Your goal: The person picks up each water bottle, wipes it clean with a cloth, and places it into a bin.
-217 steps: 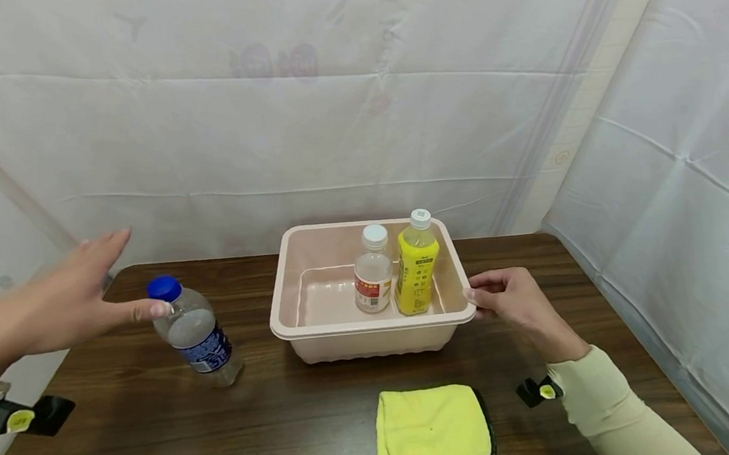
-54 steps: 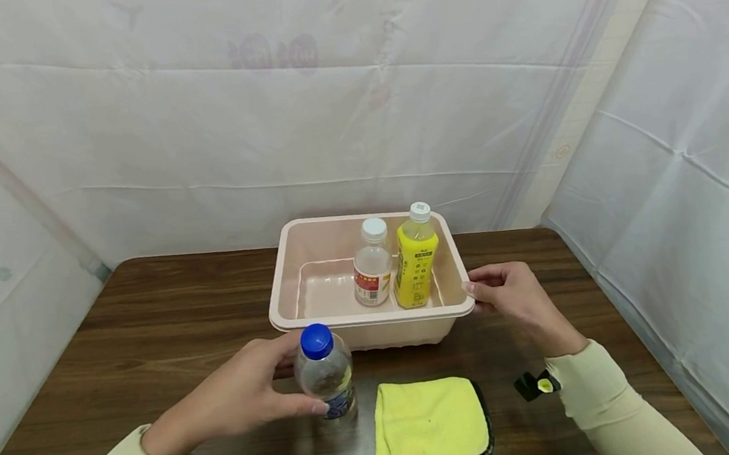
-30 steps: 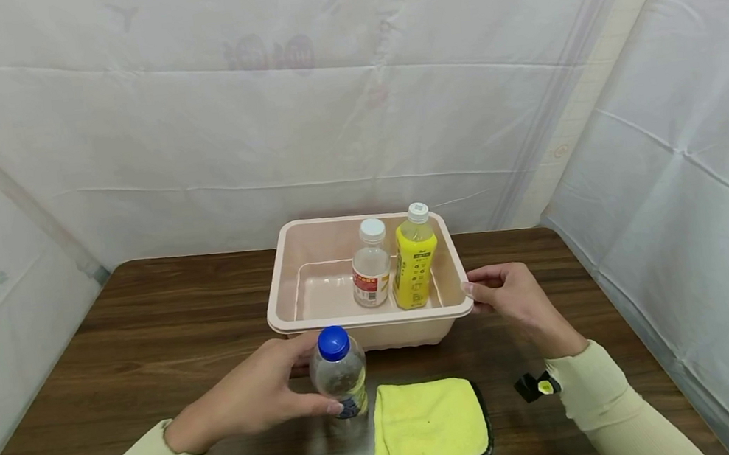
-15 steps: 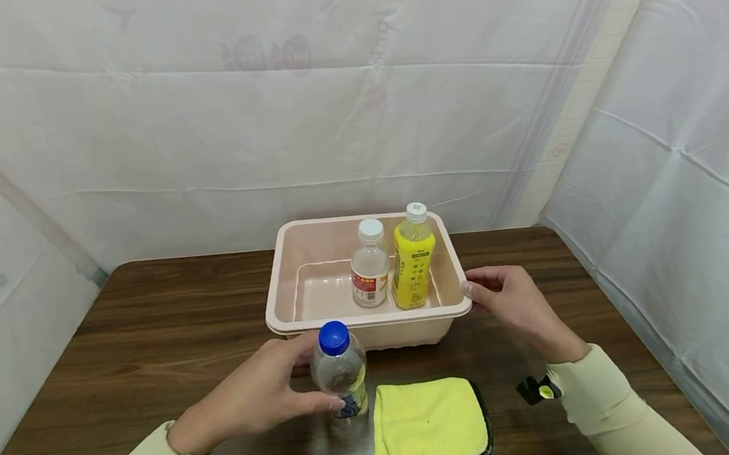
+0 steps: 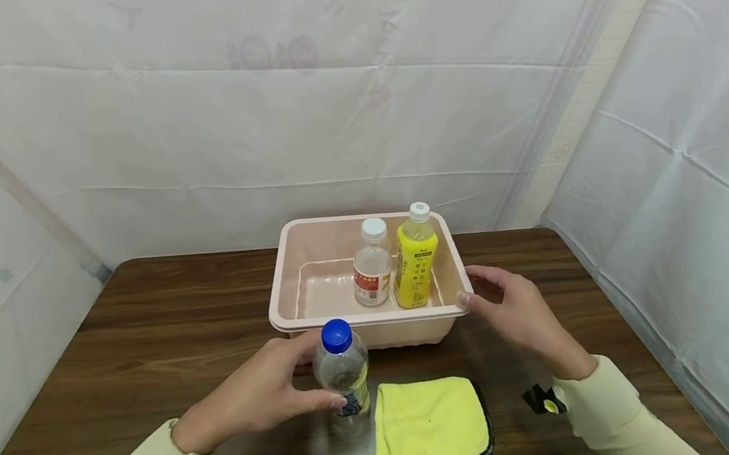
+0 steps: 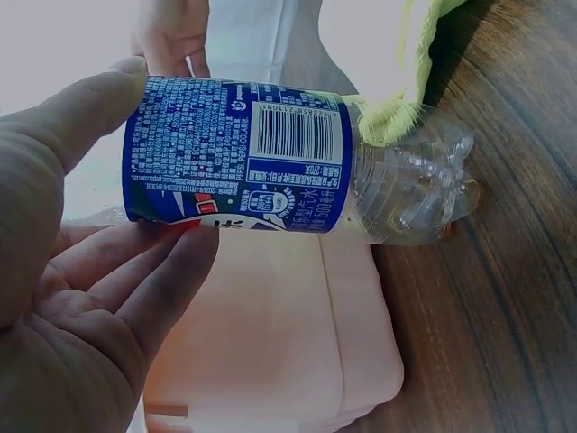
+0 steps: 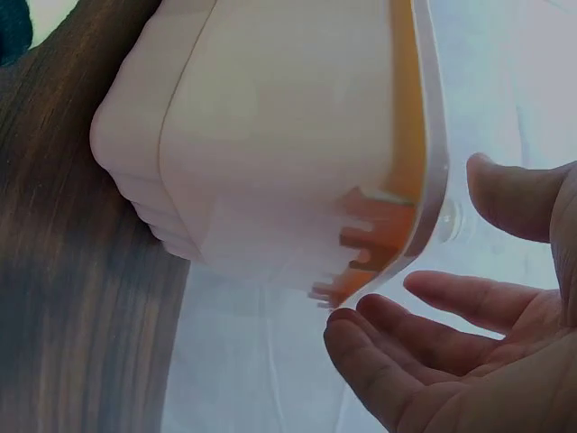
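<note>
My left hand (image 5: 263, 388) holds a clear plastic bottle (image 5: 342, 367) with a blue cap, thumb on one side and fingers on the other. It is upright in front of the basin; whether its base touches the table I cannot tell. Its blue label (image 6: 234, 158) with a barcode faces the left wrist view. At the right end of the pale pink basin (image 5: 321, 323), my right hand (image 5: 524, 318) has its thumb and fingers spread near the rim corner (image 7: 431, 212). Inside the basin stand a white-capped clear bottle (image 5: 372, 267) and a yellow-labelled bottle (image 5: 416, 263).
A folded yellow cloth (image 5: 432, 428) with dark edging lies at the front of the brown wooden table (image 5: 168, 330), right of the held bottle. White sheeting (image 5: 227, 123) hangs behind the table and on both sides.
The blue-capped bottle has gone from the table's left side to the basin's front, gripped by my left hand. My right hand, earlier pinching the basin rim, has just loosened from it.
</note>
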`<state>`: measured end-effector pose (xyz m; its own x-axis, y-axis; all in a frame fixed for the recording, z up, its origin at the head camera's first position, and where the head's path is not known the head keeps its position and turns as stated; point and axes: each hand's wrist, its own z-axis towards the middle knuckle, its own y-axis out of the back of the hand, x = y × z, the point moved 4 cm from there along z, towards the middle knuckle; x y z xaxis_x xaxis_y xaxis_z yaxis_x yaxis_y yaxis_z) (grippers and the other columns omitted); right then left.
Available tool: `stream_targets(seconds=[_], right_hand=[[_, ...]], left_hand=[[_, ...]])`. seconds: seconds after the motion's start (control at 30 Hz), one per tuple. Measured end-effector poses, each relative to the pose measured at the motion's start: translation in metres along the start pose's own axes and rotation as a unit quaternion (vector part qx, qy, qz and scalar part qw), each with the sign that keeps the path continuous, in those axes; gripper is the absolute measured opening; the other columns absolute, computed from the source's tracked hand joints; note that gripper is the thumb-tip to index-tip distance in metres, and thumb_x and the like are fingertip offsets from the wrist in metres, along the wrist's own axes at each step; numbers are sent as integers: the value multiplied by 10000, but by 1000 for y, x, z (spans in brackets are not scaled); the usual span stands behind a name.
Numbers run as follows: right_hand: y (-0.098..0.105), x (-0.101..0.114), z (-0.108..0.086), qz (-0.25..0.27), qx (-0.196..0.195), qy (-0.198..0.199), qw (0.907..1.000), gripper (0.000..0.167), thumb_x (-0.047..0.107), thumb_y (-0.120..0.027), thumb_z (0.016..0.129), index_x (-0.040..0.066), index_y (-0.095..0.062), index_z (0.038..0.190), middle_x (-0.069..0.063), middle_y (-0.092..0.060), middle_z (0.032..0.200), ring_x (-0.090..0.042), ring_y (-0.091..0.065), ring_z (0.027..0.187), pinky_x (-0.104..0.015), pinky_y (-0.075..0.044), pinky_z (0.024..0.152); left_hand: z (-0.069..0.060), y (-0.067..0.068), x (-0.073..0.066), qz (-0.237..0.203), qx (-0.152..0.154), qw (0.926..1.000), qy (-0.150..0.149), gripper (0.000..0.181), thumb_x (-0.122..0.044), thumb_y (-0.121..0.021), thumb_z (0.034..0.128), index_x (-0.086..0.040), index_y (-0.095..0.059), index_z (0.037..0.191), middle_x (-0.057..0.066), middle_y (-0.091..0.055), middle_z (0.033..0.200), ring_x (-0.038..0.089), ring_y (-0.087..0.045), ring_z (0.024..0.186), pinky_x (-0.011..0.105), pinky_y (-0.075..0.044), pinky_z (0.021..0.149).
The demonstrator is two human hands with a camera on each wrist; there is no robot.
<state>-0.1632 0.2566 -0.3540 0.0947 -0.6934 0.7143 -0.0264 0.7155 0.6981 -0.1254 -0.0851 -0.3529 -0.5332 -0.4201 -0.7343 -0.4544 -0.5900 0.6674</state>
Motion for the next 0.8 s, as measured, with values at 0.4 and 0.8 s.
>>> stream_targets(seconds=[0.4, 0.8], right_hand=[[-2, 21, -20, -885, -157, 614, 9941, 622, 284, -771, 958, 110, -539, 1509, -157, -506, 1589, -417, -499, 1450, -668, -452, 1120], [-15, 49, -49, -1352, -247, 1229, 9828, 695, 315, -864, 860, 102, -596, 1465, -75, -549, 1565, -344, -445, 1506, -551, -307, 1272]], left_hand=[[1, -1, 0, -36, 8, 10000, -72, 545, -446, -799, 909, -242, -586, 1368, -79, -732, 1261, 59, -702, 1153, 286, -597, 988], [0, 0, -1, 222, -87, 9996, -145, 539, -442, -803, 906, -262, -591, 1368, -111, -742, 1237, 26, -696, 1131, 290, -596, 976]])
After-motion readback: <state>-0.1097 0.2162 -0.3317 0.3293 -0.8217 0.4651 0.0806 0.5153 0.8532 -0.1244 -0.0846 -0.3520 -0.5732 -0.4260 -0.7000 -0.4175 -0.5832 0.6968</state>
